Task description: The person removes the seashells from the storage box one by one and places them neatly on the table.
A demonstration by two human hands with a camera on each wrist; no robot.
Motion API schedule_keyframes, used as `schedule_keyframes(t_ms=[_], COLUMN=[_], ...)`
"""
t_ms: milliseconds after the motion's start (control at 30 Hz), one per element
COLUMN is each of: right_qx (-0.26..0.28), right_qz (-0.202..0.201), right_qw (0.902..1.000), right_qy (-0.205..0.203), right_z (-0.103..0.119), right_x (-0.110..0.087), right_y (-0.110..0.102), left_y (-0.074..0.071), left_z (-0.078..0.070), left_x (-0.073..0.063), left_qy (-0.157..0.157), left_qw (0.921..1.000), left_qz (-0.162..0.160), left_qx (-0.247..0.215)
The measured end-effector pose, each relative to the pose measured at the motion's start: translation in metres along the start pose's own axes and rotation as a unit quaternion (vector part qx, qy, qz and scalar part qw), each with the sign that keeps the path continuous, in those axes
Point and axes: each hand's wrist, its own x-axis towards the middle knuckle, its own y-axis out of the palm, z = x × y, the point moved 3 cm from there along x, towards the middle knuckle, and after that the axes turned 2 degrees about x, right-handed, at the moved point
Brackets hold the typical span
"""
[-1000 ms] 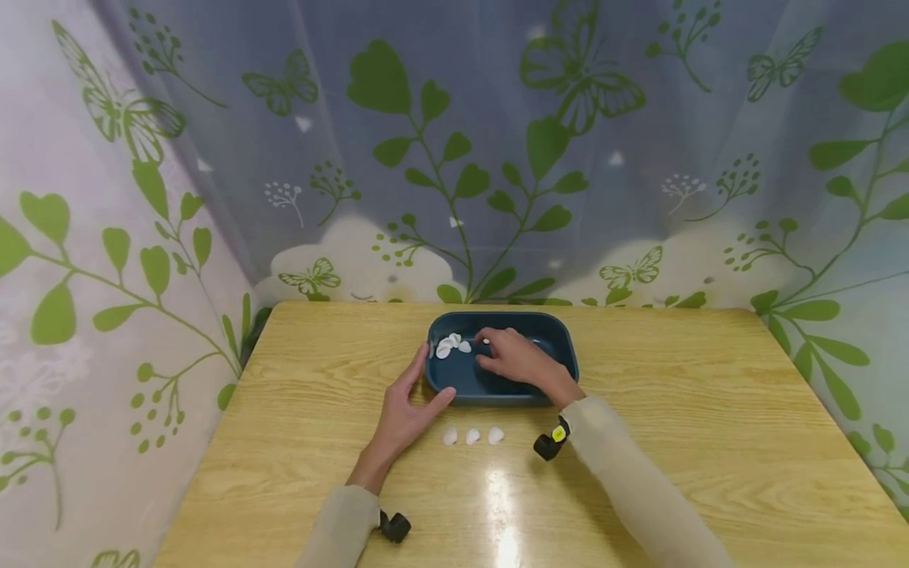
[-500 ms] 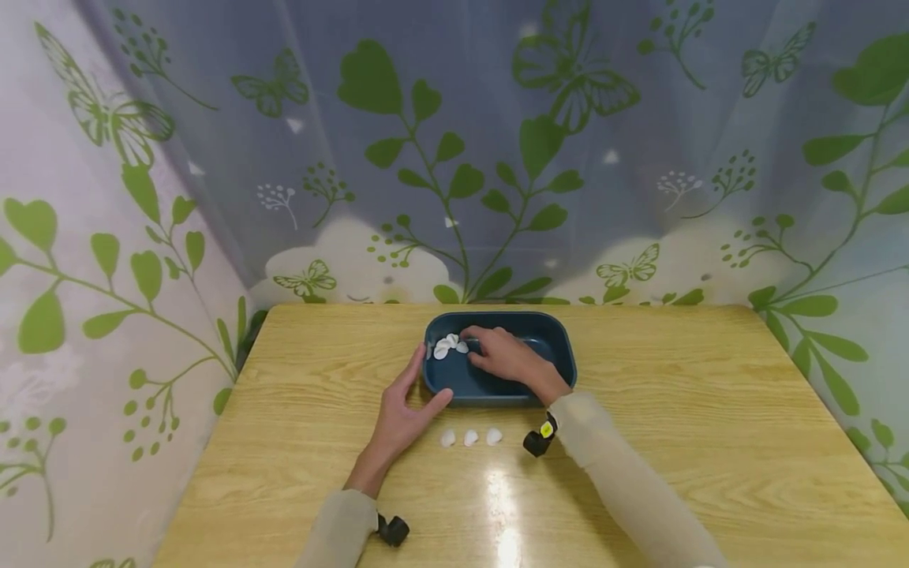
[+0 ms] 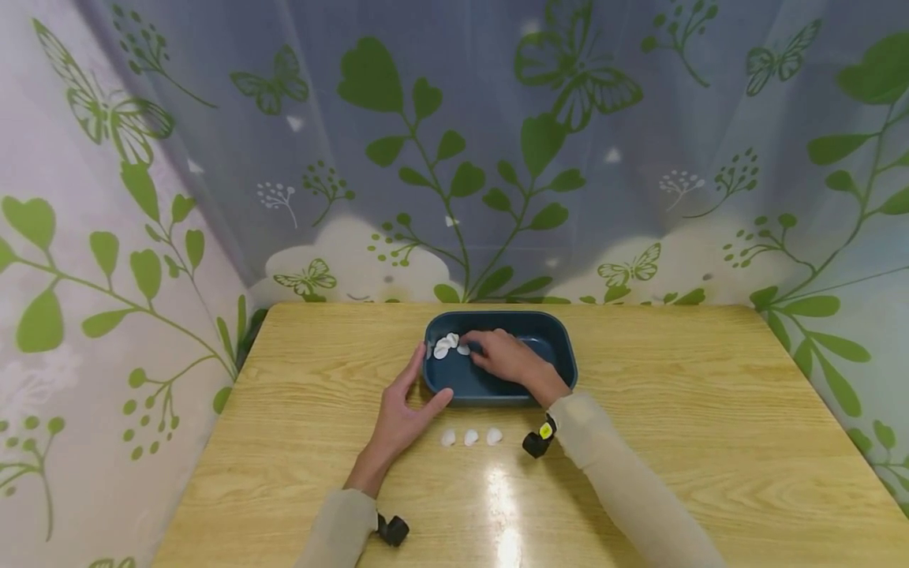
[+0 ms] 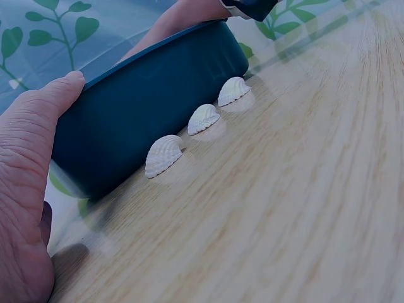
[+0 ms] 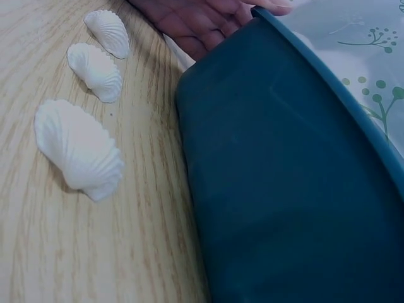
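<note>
On the wooden table stands a dark blue, rounded rectangular tub [image 3: 511, 400]. My left hand [image 3: 399, 412] rests at its left front corner, fingers straight along the left end and thumb on the front rim. My right hand [image 3: 507, 356] reaches down inside the tub, index finger and thumb bent around a white seashell [image 3: 464, 349]. Just left of it lies a small cluster of white seashells [image 3: 445, 345]. In front of the tub, three ribbed white seashells stand in a row: a left one [image 4: 164, 155], a middle one [image 4: 204, 118] and a right one [image 4: 234, 91].
The wooden table [image 3: 319, 339] reaches back to a curtain [image 3: 454, 158] printed with leaves and butterflies, which also covers both sides. Black wrist cameras sit on the left wrist [image 3: 393, 530] and right wrist [image 3: 537, 443].
My right hand has moved left inside the tub, and its fingertips have come onto the nearest shell, which shifts slightly. The left hand stays at the tub's corner.
</note>
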Motion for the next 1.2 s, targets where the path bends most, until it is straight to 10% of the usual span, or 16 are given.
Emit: schedule_keyframes(t_ms=[1200], right_qx=[-0.080], right_qz=[0.042], right_qw=[0.9950], right_qy=[0.043], right_z=[0.0088], right_x=[-0.0069], right_y=[-0.0085], left_y=[-0.0001], left_z=[-0.0002], left_x=[0.0007], left_qy=[-0.004], left_qw=[1.0000], left_qz=[-0.002], left_qx=[0.009])
